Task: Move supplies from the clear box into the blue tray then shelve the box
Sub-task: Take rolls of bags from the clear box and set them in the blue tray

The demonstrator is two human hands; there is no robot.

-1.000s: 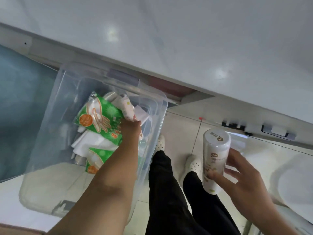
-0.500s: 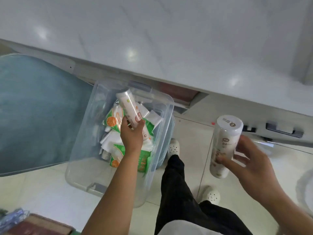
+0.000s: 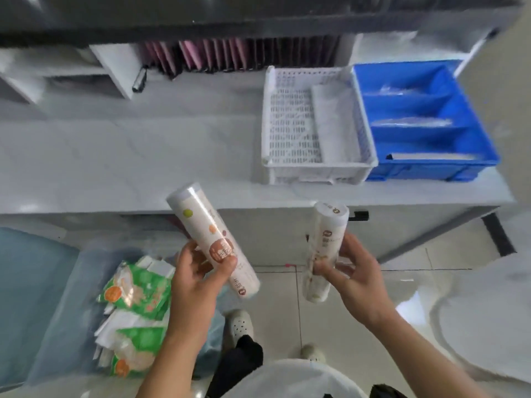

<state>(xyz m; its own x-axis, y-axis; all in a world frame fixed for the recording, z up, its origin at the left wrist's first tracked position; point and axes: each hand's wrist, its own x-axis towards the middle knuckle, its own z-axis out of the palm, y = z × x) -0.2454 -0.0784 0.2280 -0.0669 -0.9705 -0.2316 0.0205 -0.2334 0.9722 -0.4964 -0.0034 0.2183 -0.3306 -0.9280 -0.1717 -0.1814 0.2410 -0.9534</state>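
Observation:
My left hand (image 3: 198,280) grips a white tube with coloured dots (image 3: 207,234), tilted, above the clear box (image 3: 66,305). The box sits on the floor at the lower left and holds green-and-white packets (image 3: 135,291) and white packs. My right hand (image 3: 353,274) holds a second white tube (image 3: 324,248) nearly upright, in front of the counter's edge. The blue tray (image 3: 477,165) stands on the counter at the far right; its divided compartments hold clear-wrapped items.
A white perforated basket (image 3: 287,168) with a white roll stands just left of the blue tray. Pink and dark folders (image 3: 230,56) line the back of the white counter (image 3: 115,159). A blue-grey surface (image 3: 26,297) lies left of the box. My feet stand on the tiled floor.
My left hand has lifted a tube out of the clear box and raised it. The view has swung up, so the counter, basket and blue tray now show.

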